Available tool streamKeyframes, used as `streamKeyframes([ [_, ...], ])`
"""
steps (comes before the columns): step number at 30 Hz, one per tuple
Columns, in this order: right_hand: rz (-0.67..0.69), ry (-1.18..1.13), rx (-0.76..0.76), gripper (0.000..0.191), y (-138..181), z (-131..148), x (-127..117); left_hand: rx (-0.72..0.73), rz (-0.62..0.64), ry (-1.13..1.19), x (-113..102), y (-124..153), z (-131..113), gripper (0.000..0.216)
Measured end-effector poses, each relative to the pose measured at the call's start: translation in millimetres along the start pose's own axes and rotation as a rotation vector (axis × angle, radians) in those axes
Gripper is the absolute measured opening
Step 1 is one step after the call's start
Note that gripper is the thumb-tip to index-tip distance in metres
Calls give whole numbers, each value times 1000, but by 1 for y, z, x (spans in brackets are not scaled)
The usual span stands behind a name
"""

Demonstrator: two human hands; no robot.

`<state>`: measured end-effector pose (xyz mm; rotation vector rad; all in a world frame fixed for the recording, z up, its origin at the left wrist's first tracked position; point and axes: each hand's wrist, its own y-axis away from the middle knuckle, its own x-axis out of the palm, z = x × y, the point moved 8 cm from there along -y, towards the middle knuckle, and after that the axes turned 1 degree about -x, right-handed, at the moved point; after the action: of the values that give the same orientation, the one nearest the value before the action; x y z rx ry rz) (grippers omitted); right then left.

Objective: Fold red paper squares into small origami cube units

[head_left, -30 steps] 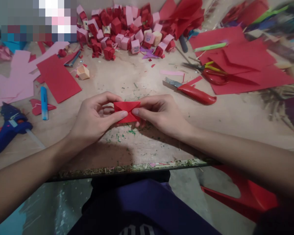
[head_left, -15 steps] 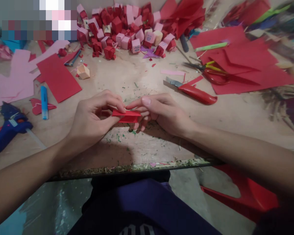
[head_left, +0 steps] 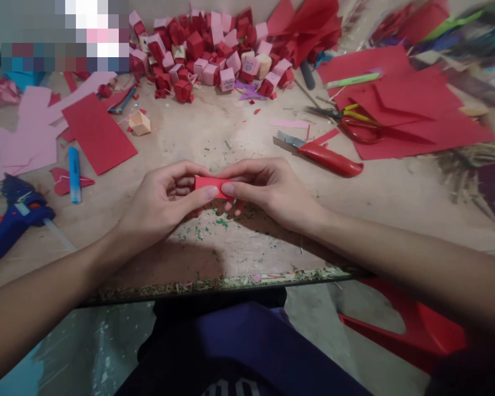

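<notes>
A small folded piece of red paper [head_left: 206, 183] is pinched between my two hands, just above the table near its front edge. My left hand [head_left: 169, 190] grips its left end, thumb on the near face and fingers behind. On the right end, my right hand [head_left: 268, 187] presses with its thumb, the tips of both thumbs nearly meeting. The fingers behind the paper are partly hidden. Beyond my right hand lies a red-handled utility knife [head_left: 325, 158]. Left of my left hand rests a red paper rectangle [head_left: 99, 133].
Many small red and pink paper boxes [head_left: 210, 71] are heaped at the back. Scissors [head_left: 355, 125] lie on red sheets [head_left: 429, 99] at right. A blue glue gun [head_left: 20, 214], a blue marker [head_left: 74, 175] and pink paper [head_left: 33, 126] are at left.
The red paper has turned so its broad face shows. My right thumb has come down onto it, and the left thumb has moved to its front face.
</notes>
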<state>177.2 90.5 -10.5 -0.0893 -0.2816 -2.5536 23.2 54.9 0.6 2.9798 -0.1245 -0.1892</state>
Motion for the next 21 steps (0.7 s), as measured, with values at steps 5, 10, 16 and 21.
streamKeyframes([
  [5, -1, 43, -25, 12, 0, 1, 0, 34, 3, -65, 0, -3, -2, 17],
  [10, 4, 45, -37, 17, 1, 1, -1, 31, -5, -52, -1, -4, -1, 14],
  [16, 10, -1, -41, 28, 1, 2, -1, 37, -30, 63, -6, -6, 3, 15],
  [21, 11, 5, -1, 22, 0, -2, 1, 45, -21, 14, -6, -5, 3, 16],
])
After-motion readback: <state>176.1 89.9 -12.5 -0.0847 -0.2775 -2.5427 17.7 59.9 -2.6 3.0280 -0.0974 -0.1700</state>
